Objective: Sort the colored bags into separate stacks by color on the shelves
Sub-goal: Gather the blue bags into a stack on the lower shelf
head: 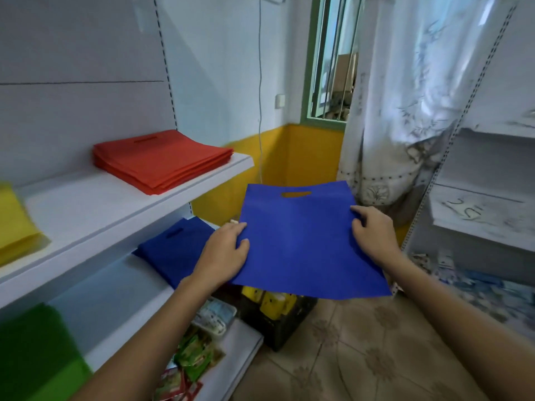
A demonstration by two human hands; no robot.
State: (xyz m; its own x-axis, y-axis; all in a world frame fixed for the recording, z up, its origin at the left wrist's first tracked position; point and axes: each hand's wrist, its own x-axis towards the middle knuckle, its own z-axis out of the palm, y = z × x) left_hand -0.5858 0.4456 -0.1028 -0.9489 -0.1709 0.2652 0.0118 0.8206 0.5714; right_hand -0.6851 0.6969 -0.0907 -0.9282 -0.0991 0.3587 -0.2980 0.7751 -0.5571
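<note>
I hold a flat blue bag point(301, 241) in the air, handle cut-out pointing away from me. My left hand point(224, 253) grips its left edge and my right hand point(373, 233) grips its right edge. Just left of it, a stack of blue bags point(173, 250) lies on the middle shelf point(121, 299). On the upper shelf point(101, 206) sit a stack of red bags point(162, 160) and, at the far left, yellow bags point(14, 224). Green bags point(37, 354) lie at the left of the middle shelf.
A black crate point(278, 322) with yellow items stands on the tiled floor below the held bag. Snack packets point(191, 360) and a small tray fill the lowest shelf. Another white shelving unit point(486, 209) stands at the right, a curtain point(405, 111) and window behind.
</note>
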